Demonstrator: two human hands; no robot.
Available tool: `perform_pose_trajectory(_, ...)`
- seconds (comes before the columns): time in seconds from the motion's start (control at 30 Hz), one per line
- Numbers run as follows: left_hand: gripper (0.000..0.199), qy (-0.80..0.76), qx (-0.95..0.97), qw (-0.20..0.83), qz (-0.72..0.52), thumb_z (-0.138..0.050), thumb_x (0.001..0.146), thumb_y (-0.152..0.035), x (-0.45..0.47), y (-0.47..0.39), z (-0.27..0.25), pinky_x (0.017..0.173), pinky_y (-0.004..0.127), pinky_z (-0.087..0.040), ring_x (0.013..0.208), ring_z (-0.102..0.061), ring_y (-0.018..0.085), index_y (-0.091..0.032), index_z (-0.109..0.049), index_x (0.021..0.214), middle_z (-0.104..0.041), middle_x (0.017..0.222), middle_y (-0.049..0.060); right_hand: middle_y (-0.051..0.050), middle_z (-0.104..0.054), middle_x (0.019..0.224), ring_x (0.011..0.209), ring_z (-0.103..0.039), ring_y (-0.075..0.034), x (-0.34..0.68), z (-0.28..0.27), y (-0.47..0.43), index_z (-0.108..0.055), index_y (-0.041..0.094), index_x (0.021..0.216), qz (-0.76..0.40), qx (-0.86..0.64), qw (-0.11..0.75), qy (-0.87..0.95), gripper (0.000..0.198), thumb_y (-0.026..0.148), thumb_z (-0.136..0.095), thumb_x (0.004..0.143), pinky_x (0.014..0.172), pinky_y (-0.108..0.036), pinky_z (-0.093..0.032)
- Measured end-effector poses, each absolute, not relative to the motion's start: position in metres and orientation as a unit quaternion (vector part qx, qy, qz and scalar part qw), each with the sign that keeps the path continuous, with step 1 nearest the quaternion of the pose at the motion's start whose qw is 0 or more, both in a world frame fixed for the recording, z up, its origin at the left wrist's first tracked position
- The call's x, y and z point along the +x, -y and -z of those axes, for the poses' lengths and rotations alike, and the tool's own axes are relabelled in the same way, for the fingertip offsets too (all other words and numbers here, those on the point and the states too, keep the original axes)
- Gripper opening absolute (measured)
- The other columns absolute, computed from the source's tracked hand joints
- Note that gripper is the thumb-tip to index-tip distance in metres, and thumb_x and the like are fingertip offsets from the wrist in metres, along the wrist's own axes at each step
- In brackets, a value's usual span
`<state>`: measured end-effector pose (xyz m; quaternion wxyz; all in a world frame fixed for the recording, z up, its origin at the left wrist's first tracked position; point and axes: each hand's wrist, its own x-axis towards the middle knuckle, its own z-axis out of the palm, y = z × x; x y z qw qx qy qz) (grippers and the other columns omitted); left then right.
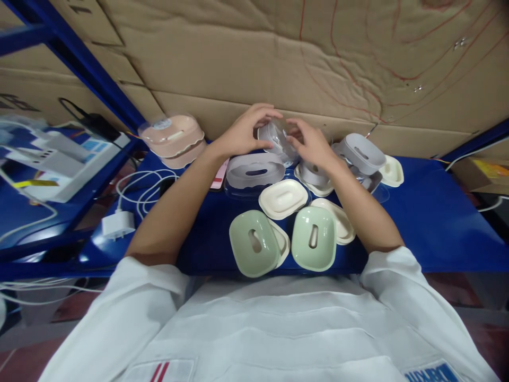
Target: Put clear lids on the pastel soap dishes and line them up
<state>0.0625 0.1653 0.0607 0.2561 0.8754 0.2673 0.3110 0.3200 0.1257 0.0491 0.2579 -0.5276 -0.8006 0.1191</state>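
My left hand (248,130) curves around the left side of a grey oval box with a clear plastic cover (280,140), its thumb against the near side. At the right edge of that box is my right hand (312,142), its fingers bent and the tips at the clear plastic. A larger grey oval part (254,172) with a slot lies just in front, on clear plastic. Another grey slotted part (314,172) is half covered by my right wrist. Nearer me are a cream lid (283,199) and two green slotted lids (254,244), (318,228) resting partly on cream pieces.
Stacked grey slotted parts (361,154) and a cream lid (392,171) stand at the right. A pink box with a clear cover (173,138) is at the back left. White cables, a charger (118,224) and a phone (219,175) lie on the blue table (433,212). Cardboard (222,58) walls the back.
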Motion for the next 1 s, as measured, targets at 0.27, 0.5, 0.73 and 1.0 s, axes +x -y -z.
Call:
perform_pose_trajectory(0.27, 0.066, -0.255, 0.877, 0.235, -0.333, -0.073, 0.095, -0.058, 0.069, -0.166, -0.059, 0.126, 0.043, -0.043, 0.151, -0.051, 0.026, -0.023, -0.058, 0.150, -0.051, 0.164, 0.012, -0.014, -0.054, 0.166, 0.145, -0.060, -0.033, 0.311, -0.039, -0.137, -0.047, 0.021, 0.164, -0.156, -0.492, 0.277, 0.810, 0.086, 0.078, -0.053, 0.100, 0.122, -0.048, -0.047)
perform_pose_trajectory(0.5, 0.058, -0.269, 0.924, 0.177, -0.206, -0.069, 0.085, -0.036, 0.055, -0.179, -0.058, 0.120, 0.045, -0.048, 0.142, -0.060, 0.030, -0.026, -0.067, 0.142, -0.065, 0.154, 0.008, -0.015, -0.070, 0.147, 0.134, -0.066, -0.032, 0.319, -0.045, -0.134, -0.052, 0.018, 0.160, -0.027, -0.622, 0.204, 0.756, 0.058, 0.045, -0.031, 0.113, 0.114, -0.047, -0.051)
perform_pose_trajectory(0.73, 0.051, -0.326, 0.927, 0.140, -0.119, -0.068, 0.085, -0.035, 0.059, -0.184, -0.041, 0.120, 0.046, -0.045, 0.140, -0.061, 0.035, -0.026, -0.072, 0.135, -0.063, 0.149, 0.010, -0.009, -0.082, 0.118, 0.109, -0.073, -0.030, 0.303, -0.058, -0.114, -0.072, 0.022, 0.140, -0.103, -0.521, 0.124, 0.838, 0.047, 0.035, -0.042, 0.106, 0.101, -0.042, -0.051)
perform_pose_trajectory(1.0, 0.057, -0.355, 0.856, 0.213, -0.310, -0.080, 0.081, -0.032, 0.049, -0.202, -0.032, 0.101, 0.046, -0.060, 0.121, -0.069, 0.030, -0.028, -0.066, 0.136, -0.058, 0.148, 0.012, -0.007, -0.083, 0.105, 0.089, -0.073, -0.023, 0.306, -0.050, -0.117, -0.074, 0.014, 0.134, -0.189, -0.437, 0.132, 0.869, 0.045, 0.023, -0.054, 0.094, 0.087, -0.035, -0.053)
